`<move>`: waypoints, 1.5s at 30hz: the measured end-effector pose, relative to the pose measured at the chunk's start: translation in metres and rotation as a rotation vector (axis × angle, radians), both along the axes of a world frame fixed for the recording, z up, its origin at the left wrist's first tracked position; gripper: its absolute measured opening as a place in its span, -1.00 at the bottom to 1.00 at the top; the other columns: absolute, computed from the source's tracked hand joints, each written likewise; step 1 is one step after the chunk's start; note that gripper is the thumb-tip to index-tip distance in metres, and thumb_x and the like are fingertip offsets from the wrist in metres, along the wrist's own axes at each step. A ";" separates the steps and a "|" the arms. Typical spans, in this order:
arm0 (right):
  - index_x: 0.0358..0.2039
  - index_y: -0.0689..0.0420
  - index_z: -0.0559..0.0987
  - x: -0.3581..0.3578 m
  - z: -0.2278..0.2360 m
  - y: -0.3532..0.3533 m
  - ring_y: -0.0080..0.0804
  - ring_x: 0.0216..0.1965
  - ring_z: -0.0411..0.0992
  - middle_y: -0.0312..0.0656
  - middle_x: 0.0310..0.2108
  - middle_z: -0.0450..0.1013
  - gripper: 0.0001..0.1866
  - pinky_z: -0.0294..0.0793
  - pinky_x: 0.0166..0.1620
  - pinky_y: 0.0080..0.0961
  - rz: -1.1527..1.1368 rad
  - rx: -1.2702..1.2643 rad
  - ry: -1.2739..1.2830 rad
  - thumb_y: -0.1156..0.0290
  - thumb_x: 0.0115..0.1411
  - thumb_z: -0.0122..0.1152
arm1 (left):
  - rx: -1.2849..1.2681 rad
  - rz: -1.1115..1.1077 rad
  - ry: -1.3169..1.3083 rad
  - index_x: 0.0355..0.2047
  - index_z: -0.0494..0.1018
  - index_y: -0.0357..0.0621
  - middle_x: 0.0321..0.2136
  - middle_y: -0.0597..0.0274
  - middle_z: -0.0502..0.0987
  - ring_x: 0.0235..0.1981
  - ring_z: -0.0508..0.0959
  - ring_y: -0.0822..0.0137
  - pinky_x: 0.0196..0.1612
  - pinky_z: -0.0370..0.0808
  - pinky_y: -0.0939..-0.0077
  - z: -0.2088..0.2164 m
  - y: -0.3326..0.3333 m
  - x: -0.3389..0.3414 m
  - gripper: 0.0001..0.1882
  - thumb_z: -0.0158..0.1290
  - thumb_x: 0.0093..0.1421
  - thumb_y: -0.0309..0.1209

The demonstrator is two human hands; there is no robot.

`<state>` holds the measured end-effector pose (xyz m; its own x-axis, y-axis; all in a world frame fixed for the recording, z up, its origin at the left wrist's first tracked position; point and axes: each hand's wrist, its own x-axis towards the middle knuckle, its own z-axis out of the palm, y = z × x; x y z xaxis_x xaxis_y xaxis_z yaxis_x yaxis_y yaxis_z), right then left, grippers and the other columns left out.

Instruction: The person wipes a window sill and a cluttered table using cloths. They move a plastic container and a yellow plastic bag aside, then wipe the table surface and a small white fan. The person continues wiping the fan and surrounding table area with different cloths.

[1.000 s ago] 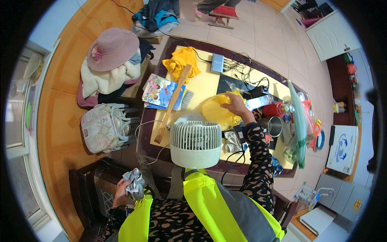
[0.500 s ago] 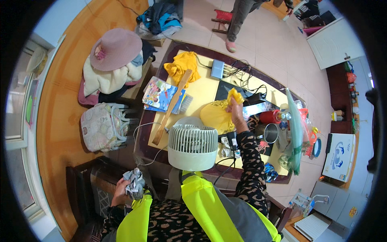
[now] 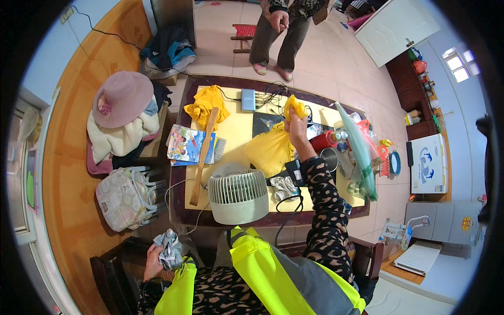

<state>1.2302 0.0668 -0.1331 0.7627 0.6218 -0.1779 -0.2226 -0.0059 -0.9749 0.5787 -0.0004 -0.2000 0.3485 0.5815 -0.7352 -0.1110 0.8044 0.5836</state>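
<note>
From where I stand, the yellow bag [image 3: 270, 152] keeps its contents hidden, the fan [image 3: 238, 197] covers the near part of something pale and round [image 3: 231, 168], the grey bundle [image 3: 169, 249] hides fingertips of the left hand [image 3: 153, 263] — and the person opposite [image 3: 295, 34] is cut off above the chest.

Books [image 3: 181, 143], yellow cloth [image 3: 207, 106] on table [image 3: 237, 125]

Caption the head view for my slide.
Right-hand grip on a gathered yellow bag, left-hand grip on a crumpled grey bundle.
</note>
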 end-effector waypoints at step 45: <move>-0.02 0.26 0.49 -0.103 -0.022 -0.179 -0.38 -0.13 0.42 -0.11 -0.14 0.46 -0.65 0.45 -0.07 -0.44 0.093 -0.416 -0.615 0.38 0.22 0.25 | 0.077 -0.105 -0.179 0.14 0.36 -0.29 -0.03 0.15 0.55 -0.10 0.59 0.32 0.01 0.53 0.43 0.012 0.079 0.084 -0.56 -0.04 0.23 -0.53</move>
